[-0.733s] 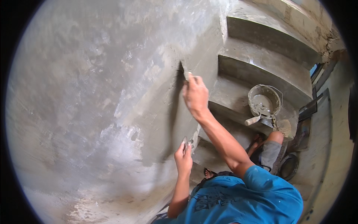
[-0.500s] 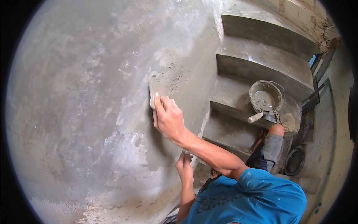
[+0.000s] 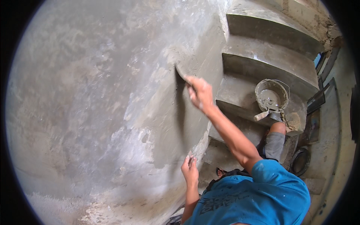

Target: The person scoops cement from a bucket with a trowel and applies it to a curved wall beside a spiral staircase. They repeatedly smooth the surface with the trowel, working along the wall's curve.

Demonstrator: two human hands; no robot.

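Right hand [image 3: 200, 93] fingers gripping thin metal trowel [image 3: 182, 75] against grey plastered wall [image 3: 112, 93]. Left hand [image 3: 190, 170], lower on wall, fingers closed around small tool [image 3: 192, 157].

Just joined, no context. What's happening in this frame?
A person in a blue shirt is plastering a grey cement wall beside concrete stairs. The right hand presses a trowel against a wet, darker patch of plaster near the wall's edge. The left hand is lower down against the wall, holding a small tool I can't identify. A mortar-caked bucket sits on a step to the right.
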